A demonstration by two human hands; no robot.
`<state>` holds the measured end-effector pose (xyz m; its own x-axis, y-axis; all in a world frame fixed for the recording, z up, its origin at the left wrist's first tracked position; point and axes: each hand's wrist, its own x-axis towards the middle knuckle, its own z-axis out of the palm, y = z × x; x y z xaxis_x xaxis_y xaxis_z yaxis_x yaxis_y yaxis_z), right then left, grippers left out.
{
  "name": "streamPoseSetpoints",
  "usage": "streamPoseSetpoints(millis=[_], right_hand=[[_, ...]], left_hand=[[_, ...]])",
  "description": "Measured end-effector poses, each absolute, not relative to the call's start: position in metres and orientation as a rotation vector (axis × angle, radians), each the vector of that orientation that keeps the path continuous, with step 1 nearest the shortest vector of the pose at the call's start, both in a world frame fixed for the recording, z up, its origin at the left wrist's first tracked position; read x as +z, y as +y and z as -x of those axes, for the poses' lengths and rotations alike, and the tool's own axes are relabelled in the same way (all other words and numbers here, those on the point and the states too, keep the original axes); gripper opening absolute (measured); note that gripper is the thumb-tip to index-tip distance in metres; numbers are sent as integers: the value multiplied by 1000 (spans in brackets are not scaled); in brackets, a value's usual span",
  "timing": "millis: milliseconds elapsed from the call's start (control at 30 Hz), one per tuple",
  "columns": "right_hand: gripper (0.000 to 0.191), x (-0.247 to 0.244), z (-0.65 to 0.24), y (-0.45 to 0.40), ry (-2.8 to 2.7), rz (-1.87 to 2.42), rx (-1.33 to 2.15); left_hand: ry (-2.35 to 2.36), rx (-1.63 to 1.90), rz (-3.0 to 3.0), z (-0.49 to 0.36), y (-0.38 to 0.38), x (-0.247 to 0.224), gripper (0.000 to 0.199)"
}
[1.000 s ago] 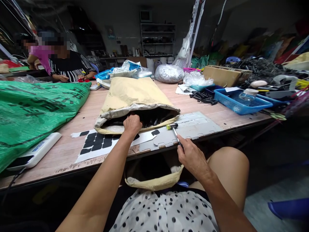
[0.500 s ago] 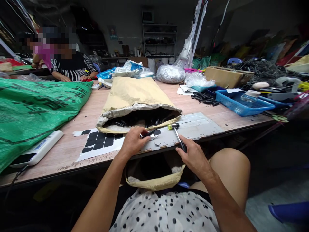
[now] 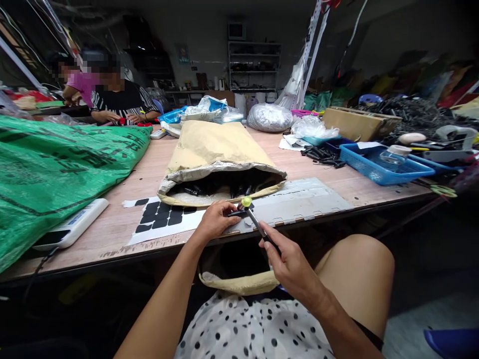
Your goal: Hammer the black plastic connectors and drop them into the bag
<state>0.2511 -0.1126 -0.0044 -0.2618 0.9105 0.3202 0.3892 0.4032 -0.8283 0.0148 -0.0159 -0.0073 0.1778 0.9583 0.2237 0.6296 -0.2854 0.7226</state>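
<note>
My left hand point(image 3: 217, 219) rests at the table's front edge, its fingers closed on a small black part point(image 3: 237, 213) that lies on the grey cardboard. In my right hand point(image 3: 286, 252) is a small mallet point(image 3: 257, 223) with a yellow-green head and a black grip; its head is directly over the black part. Whether the two touch I cannot tell. Just behind, a paper sack point(image 3: 220, 144) lies with its mouth towards me and black parts inside. Left of my left hand is a white sheet point(image 3: 149, 237) with black rounded squares.
A second open sack point(image 3: 239, 285) hangs below the table edge at my lap. At left lie a green woven bag point(image 3: 75, 169) and a white device point(image 3: 75, 224). A blue basket point(image 3: 385, 167) and loose black parts point(image 3: 324, 154) are at right. Two people sit across, at far left.
My right hand has brought the mallet left, so its head is now over the black part in my left hand. The whole view has shifted slightly.
</note>
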Motion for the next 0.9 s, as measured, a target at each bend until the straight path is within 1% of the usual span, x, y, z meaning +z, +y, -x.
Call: streamPoseSetpoints(millis=[133,233,400,600,767,900], right_hand=[[51,-8,-239,-111,-1919,1054,621],[54,-7,-233,-112,-1951,1076,567],[53,-4,-230,-116,-2011,1207,616],[52,-4,-236,-115,-1924,1166,554],[51,-8,-239,-114,-1920,1240,618],[49,-6,-247,-108,-1840,1236,567]], left_hand=[[1485,923,-1934,-15,-10,-12,25],[1468,930,-1915,-15,-9,-14,24],[1506,936,-1915,-16,-10,-13,14],[1568,959,-1906,-19,-12,-11,23],[1599,955,-1927,-19,-12,-13,22],[1584,943,-1946,-18,-14,-11,22]])
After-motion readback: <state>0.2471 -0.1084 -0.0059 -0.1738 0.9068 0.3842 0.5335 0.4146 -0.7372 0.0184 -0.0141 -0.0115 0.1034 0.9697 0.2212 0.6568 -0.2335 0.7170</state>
